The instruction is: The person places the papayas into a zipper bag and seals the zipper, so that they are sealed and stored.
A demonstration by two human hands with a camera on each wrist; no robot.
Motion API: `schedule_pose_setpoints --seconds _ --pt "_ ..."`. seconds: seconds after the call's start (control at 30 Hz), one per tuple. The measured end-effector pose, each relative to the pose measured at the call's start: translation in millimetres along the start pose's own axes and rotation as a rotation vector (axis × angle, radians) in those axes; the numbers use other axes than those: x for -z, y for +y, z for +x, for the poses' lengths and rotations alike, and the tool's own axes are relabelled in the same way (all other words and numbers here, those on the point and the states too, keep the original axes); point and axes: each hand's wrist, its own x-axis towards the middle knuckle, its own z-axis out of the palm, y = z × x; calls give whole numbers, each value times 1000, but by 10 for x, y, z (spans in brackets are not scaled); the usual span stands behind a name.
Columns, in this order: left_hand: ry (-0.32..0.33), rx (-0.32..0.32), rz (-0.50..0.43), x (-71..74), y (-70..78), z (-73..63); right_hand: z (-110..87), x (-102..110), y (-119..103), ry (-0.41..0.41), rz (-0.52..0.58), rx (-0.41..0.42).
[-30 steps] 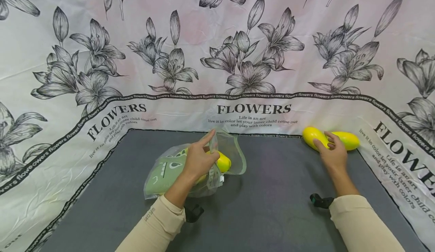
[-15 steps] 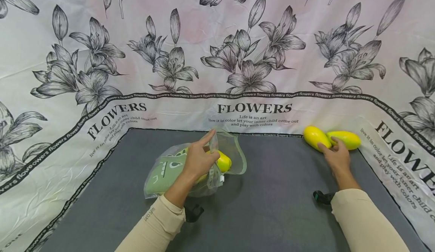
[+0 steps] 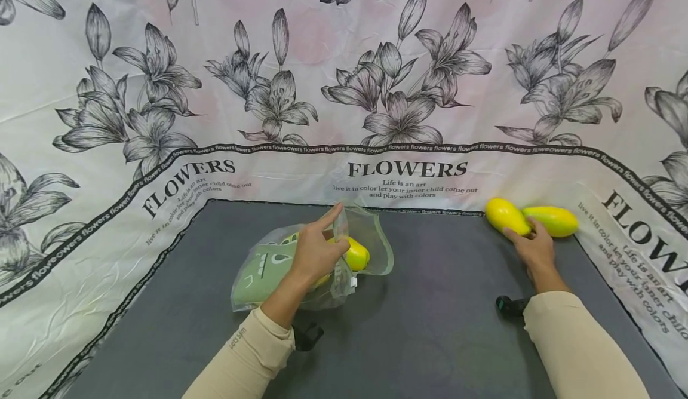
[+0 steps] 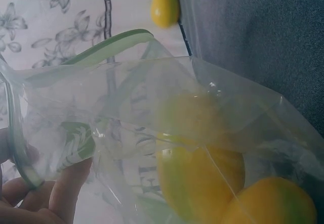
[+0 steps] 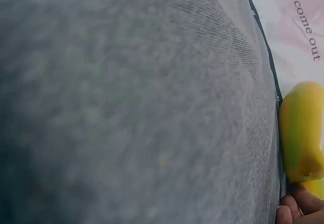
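Observation:
My left hand (image 3: 317, 254) pinches the opening of a clear slider zip bag (image 3: 322, 302) with a green cartoon face, its index finger pointing upward. In the left wrist view the green-trimmed mouth of the bag gapes, and yellow-green oblong fruits (image 4: 200, 178) show through the plastic. At the far right, my right hand (image 3: 534, 249) grips the lower end of a yellow oblong fruit (image 3: 504, 215), thumb in front and fingers between it and a second yellow oblong fruit (image 3: 556, 221). In the right wrist view, fingertips (image 5: 286, 211) appear below a fruit (image 5: 301, 133).
A dark grey cloth-covered table (image 3: 430, 303) lies under both hands. Behind and at the sides hangs a white flower-print curtain (image 3: 290, 172), close against the two fruits at the back right corner. Each wrist carries a small black camera mount (image 3: 510, 306).
My right hand's fingers have slid off the second fruit into the space between both fruits, closing round the left one. The left hand keeps its hold on the bag. The head view has shifted slightly.

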Motion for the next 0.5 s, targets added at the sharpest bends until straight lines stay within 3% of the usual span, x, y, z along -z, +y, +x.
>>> schedule_pose_setpoints --seconds 0.2,0.5 --pt "-9 -3 -6 -13 0 2 40 -19 -15 29 -14 -49" --pt "-8 -1 7 -17 10 11 44 -66 0 109 7 -49"
